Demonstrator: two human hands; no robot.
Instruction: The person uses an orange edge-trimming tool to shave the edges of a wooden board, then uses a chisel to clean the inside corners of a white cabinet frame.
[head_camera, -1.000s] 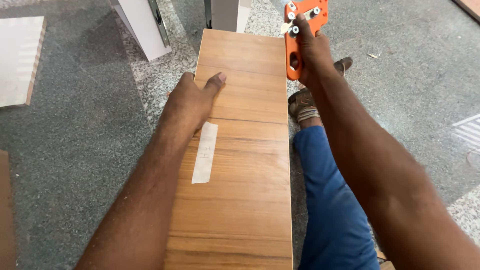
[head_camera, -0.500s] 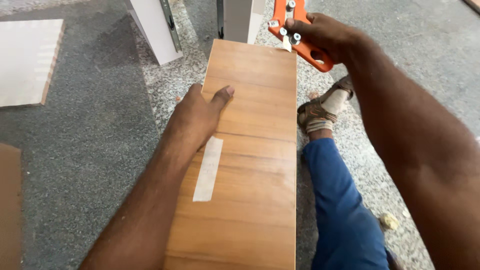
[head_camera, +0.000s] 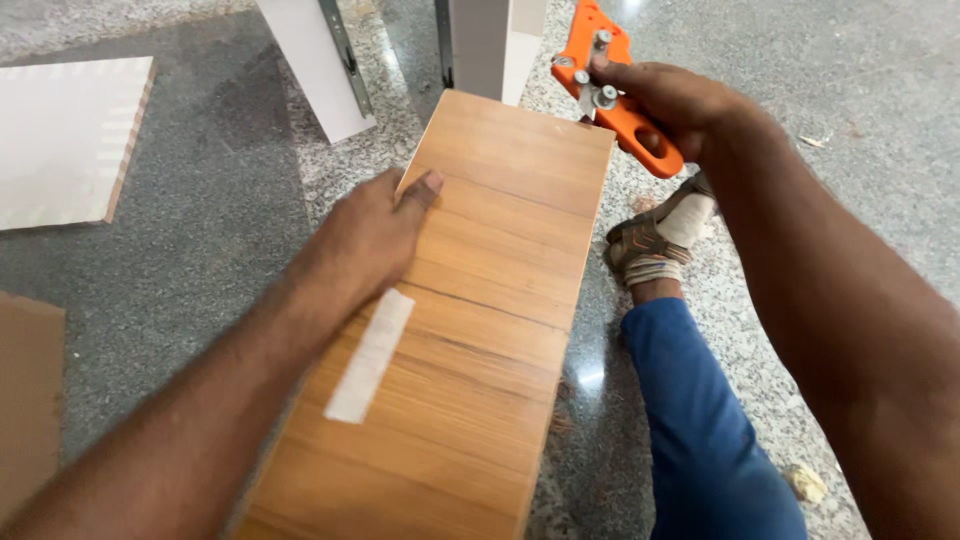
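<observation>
While my right hand is clenched around the orange jig just off the far corner of the wood-grain panel, my left hand only rests flat and open on it; I judge the panel could slide on the polished floor.

Under you is a grey speckled stone floor. On it stands the long wooden panel. A white board lies at far left, a brown board at the left edge, and your sandalled foot rests beside the panel.
</observation>
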